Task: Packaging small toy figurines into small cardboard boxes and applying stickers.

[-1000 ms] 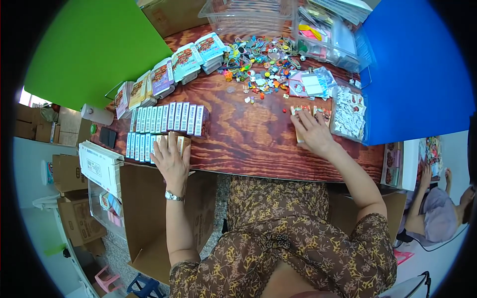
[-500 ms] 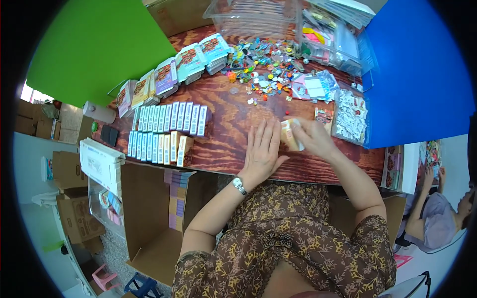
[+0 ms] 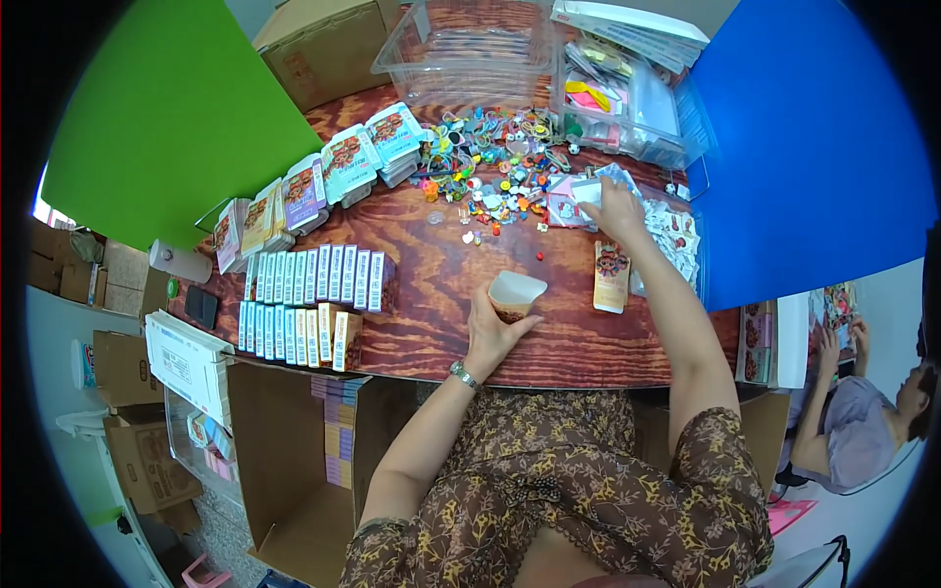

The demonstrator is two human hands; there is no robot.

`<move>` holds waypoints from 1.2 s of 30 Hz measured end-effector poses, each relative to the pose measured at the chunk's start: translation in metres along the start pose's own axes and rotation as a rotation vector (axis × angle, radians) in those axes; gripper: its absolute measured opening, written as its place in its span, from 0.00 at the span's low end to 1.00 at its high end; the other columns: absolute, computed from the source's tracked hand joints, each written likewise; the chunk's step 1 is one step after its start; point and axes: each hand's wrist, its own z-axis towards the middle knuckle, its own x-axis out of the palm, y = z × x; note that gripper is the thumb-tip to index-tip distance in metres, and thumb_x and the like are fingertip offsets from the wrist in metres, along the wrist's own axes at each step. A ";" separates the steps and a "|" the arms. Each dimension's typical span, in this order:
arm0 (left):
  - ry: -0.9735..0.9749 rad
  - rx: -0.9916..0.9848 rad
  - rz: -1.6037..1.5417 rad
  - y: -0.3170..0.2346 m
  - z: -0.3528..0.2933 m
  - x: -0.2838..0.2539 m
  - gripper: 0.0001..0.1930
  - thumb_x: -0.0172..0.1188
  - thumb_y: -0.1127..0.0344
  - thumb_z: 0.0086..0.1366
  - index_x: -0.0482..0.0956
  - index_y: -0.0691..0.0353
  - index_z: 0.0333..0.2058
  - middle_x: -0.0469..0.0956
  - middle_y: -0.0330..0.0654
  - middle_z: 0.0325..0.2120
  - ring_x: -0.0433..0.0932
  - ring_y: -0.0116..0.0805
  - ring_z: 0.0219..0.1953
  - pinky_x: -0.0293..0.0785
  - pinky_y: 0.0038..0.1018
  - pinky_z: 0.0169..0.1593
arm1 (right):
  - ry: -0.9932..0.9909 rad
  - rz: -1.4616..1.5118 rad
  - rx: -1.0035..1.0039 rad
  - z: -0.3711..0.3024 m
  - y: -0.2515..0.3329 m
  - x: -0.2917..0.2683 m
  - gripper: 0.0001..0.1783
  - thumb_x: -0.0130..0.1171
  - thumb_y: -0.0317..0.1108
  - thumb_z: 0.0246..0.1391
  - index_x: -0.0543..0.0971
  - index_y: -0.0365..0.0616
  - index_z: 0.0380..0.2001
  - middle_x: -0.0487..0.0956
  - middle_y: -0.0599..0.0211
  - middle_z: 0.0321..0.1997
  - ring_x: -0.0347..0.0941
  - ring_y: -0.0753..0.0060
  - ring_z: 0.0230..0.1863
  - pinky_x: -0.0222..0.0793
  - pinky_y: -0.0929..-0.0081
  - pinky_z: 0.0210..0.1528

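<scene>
My left hand [image 3: 495, 331] is wrapped round a small cardboard box [image 3: 517, 290], whose open top shows a pale inside. It is held just above the table near the front edge. Further right and away from me, my right hand [image 3: 620, 210] has its fingers closed at the edge of a white card [image 3: 588, 191] on a pile of printed cards [image 3: 565, 209]. Under my right forearm's left side lies a flat yellow box [image 3: 610, 279] with a printed picture. Beside that forearm is a clear tray of small white packets [image 3: 676, 240], partly covered by the arm.
Loose colourful trinkets [image 3: 490, 167] spread over the far middle. Two rows of filled boxes [image 3: 304, 333] stand at left, with stacks of flat boxes [image 3: 304, 188] behind. Clear bins [image 3: 466, 49] stand at the back, between green [image 3: 167, 127] and blue panels [image 3: 814, 147]. Another person [image 3: 853, 421] sits at right.
My hands have separated. The left now holds the small box upright and open, while the right has let go of it and moved away to the card pile. The view has shifted slightly.
</scene>
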 end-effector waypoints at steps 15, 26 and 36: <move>-0.019 -0.067 -0.118 0.000 -0.001 0.001 0.47 0.84 0.61 0.44 0.61 0.62 0.57 0.77 0.50 0.47 0.80 0.42 0.49 0.79 0.35 0.50 | -0.079 0.073 0.042 0.004 -0.045 0.020 0.24 0.66 0.42 0.54 0.77 0.41 0.50 0.79 0.43 0.51 0.80 0.46 0.47 0.76 0.57 0.48; -0.074 -0.027 0.044 0.004 0.001 -0.013 0.51 0.84 0.58 0.42 0.59 0.66 0.61 0.70 0.57 0.54 0.75 0.51 0.55 0.74 0.39 0.56 | -0.021 0.589 -0.655 -0.115 0.095 -0.087 0.16 0.56 0.21 0.59 0.79 0.45 0.50 0.81 0.61 0.41 0.79 0.61 0.40 0.75 0.66 0.41; -0.122 0.113 0.131 -0.003 -0.005 -0.019 0.56 0.82 0.61 0.44 0.53 0.68 0.66 0.69 0.56 0.53 0.70 0.55 0.52 0.68 0.45 0.56 | -0.032 0.218 -0.931 -0.122 0.113 -0.079 0.19 0.61 0.23 0.48 0.80 0.46 0.46 0.76 0.62 0.38 0.78 0.56 0.40 0.76 0.64 0.42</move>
